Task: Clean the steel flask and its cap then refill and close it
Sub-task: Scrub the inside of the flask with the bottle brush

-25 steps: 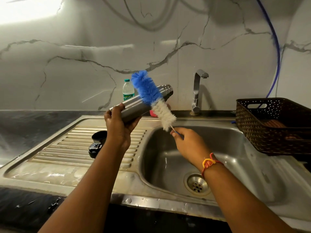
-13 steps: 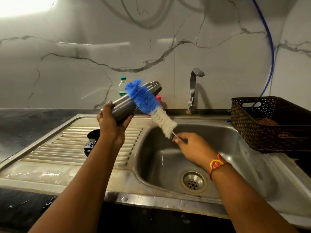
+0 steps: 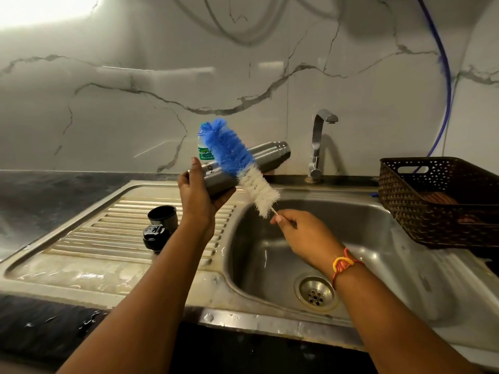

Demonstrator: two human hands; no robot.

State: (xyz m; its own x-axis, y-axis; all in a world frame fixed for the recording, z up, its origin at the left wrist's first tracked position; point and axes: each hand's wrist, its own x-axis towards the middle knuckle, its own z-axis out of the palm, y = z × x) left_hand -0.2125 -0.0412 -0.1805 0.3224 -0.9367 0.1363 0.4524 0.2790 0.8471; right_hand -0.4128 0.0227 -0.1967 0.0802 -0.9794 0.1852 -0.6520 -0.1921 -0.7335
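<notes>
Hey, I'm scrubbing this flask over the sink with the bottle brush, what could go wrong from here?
1. The left hand holds the steel flask only near its base, tilted above the sink; it could slip and drop.
2. The right hand pinches the brush by its thin stem, so the long head may wobble and flick water.
3. The cap parts sit on the drainboard beside the left forearm and might get knocked.

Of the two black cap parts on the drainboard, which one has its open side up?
The rear cup, farther from the camera; the front stopper shows a closed, moulded top instead.
</notes>
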